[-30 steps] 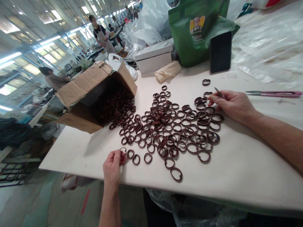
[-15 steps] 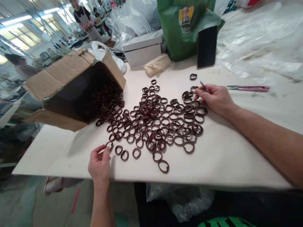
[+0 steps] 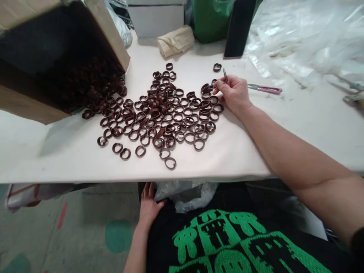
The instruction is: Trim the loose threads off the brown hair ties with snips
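Brown rings: spread rightward from cardboard box, laid mouth-open, seemingly for easy reach. Pointed tool: pinched in right hand, farther right of box, apparently for control. Left hand: placed below-right of box, fingers loosely extended; nothing was seen held.

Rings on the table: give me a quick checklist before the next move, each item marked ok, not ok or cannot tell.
1. Pointed tool gripped in the right hand: ok, tip sticking out past the fingers.
2. Right fingertips touching a ring: cannot tell; they are right beside some.
3. Left hand above the table: not ok, it is below the near edge, by the plastic.
4. Rings lying singly: not ok, many overlap mid-pile.
5. Box mouth open: ok, more rings inside.
6. Snips on the table: ok, just right of the right hand.
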Demonstrator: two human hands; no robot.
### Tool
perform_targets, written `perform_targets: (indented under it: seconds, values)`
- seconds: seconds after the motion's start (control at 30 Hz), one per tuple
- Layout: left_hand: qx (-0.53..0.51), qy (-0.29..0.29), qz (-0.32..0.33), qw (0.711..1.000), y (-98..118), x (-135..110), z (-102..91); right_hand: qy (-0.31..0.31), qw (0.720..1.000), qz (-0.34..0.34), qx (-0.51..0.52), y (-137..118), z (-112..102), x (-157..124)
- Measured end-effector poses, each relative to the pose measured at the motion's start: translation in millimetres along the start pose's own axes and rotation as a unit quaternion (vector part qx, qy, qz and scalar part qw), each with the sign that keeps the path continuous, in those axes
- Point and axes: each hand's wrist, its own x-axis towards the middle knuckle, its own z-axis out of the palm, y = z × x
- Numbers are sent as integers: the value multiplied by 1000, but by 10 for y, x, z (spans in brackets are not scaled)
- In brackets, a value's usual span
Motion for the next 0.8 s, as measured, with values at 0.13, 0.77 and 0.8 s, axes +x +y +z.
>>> perform_targets:
  seconds: [0.13,0.77,0.8]
  values:
    - [-25,-67,17,997,28,251,118,56,998,-11,16,-1,6,13]
    - [-185,42,-108,976,43,146,-441,-551,772,-116,-294,-268,131,-2760]
    - [-199,50,-120,971,32,143,-463,-550,766,-116,-312,-230,129,-2777]
